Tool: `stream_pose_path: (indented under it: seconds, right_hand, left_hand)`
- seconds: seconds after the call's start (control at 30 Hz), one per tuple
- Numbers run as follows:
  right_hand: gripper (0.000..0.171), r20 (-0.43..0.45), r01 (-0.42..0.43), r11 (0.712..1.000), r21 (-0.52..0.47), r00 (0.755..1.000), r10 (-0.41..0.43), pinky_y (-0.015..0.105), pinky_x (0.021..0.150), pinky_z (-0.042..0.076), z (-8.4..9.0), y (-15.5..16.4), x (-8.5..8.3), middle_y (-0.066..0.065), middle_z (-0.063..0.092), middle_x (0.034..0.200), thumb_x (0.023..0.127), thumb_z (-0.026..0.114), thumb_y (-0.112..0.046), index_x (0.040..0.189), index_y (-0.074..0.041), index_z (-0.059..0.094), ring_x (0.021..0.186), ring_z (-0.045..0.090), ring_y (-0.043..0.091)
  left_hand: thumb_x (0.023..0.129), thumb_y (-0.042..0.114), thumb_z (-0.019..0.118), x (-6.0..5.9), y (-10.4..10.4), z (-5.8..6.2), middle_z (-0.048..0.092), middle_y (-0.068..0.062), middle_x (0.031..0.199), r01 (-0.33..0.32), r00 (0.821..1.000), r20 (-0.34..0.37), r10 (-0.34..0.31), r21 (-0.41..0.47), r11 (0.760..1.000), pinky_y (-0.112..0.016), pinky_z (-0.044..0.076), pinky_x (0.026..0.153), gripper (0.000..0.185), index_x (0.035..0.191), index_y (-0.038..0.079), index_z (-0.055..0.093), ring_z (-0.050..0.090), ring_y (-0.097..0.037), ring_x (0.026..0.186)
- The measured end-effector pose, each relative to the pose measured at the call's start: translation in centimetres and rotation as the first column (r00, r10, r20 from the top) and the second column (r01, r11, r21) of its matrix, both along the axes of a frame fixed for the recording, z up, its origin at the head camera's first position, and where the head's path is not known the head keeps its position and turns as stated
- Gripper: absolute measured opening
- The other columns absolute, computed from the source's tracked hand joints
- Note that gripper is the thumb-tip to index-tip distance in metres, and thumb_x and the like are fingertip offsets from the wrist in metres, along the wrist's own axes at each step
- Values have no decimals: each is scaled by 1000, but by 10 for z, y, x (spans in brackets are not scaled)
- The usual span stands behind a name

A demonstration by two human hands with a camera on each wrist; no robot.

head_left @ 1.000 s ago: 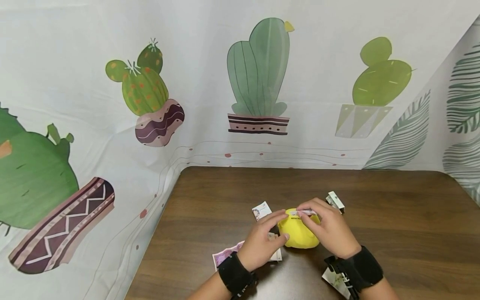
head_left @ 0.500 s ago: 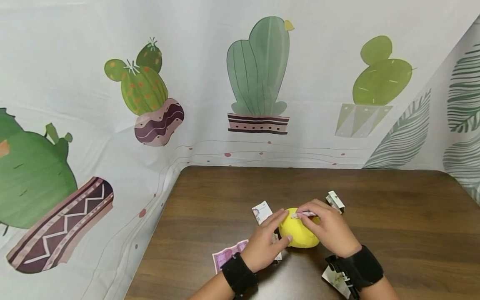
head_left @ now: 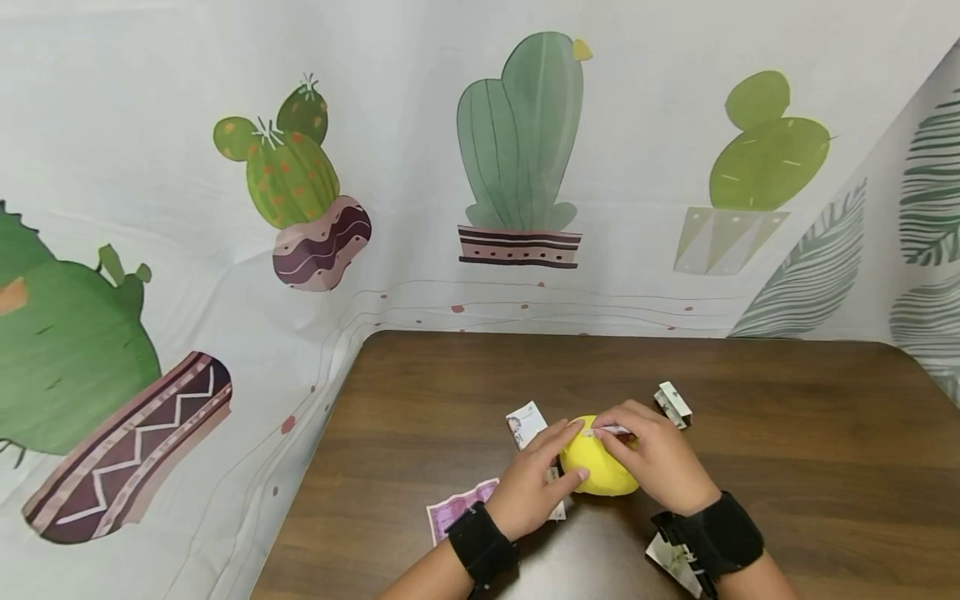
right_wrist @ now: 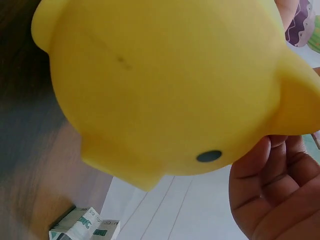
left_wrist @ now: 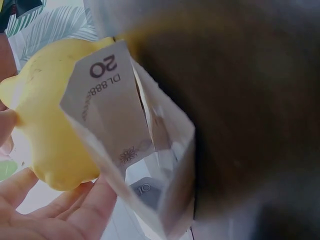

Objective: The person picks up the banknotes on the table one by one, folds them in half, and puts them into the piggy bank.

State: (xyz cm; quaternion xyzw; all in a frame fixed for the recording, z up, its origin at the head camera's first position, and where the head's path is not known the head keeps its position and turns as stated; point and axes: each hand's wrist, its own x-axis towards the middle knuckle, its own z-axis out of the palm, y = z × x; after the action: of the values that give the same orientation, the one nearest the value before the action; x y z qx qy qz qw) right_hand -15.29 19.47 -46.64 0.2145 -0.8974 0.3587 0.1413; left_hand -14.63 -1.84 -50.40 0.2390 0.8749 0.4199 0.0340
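A yellow piggy bank (head_left: 600, 468) stands on the table between both hands; its ear, feet and dark eye show in the right wrist view. The left hand (head_left: 534, 485) holds its left side, thumb near the front and fingertips by the top. In the left wrist view those fingers (left_wrist: 97, 205) lie along the piggy bank's (left_wrist: 55, 115) body. Over the top, the right hand (head_left: 666, 454) pinches a narrow folded banknote (head_left: 615, 430) between thumb and fingers. The banknote's left end lies at the piggy bank's top, where the slot is hidden.
A folded 20 banknote (left_wrist: 107, 100) stands beside the left hand. Behind that hand lies a whitish folded note (head_left: 527, 423), and a purple banknote (head_left: 457, 510) near the left wrist. More folded notes sit at back right (head_left: 673, 404) and under the right wristband (head_left: 671, 560).
The left hand has moved slightly right, closer against the piggy bank. The pinched banknote has come down a little onto the top, and less of it shows.
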Motion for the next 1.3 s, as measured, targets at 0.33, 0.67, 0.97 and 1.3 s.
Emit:
stream_pose_path:
  seconds: [0.33, 0.67, 0.97, 1.3]
  right_hand:
    - [10, 20, 22, 999, 28, 1000, -22, 29, 78, 60, 1, 0, 1, -8, 66, 97, 93, 72, -10, 100, -17, 73, 89, 66, 8]
    - [15, 16, 30, 999, 36, 999, -31, 27, 76, 58, 2, -6, 2, -8, 61, 95, 90, 74, -5, 97, -18, 72, 88, 63, 8]
    - [18, -36, 23, 995, 95, 999, -19, 29, 77, 57, -2, -10, 1, -4, 61, 101, 92, 69, -5, 109, -10, 73, 88, 61, 9]
    - [46, -82, 30, 978, 209, 997, -13, 40, 83, 48, -8, -14, 2, 4, 61, 113, 93, 69, -15, 138, -12, 61, 100, 57, 19]
  left_hand:
    - [100, 42, 61, -2, 2, -1, 40, -11, 160, 4, 1000, 30, -4, -8, 1000, -51, 43, 114, 62, 156, 32, 37, 48, -30, 142]
    - [100, 37, 63, -3, -1, -2, 41, -10, 158, 29, 998, 59, -32, 50, 998, -29, 52, 105, 60, 155, 28, 40, 53, -22, 134]
    - [100, 34, 63, -5, 2, -3, 42, -9, 158, 43, 998, 36, -46, 70, 997, -29, 52, 104, 60, 155, 26, 41, 53, -22, 134]
    - [101, 35, 63, -5, 0, -3, 41, -8, 158, 50, 998, 41, -53, 65, 997, -30, 52, 105, 60, 156, 27, 39, 54, -20, 133]
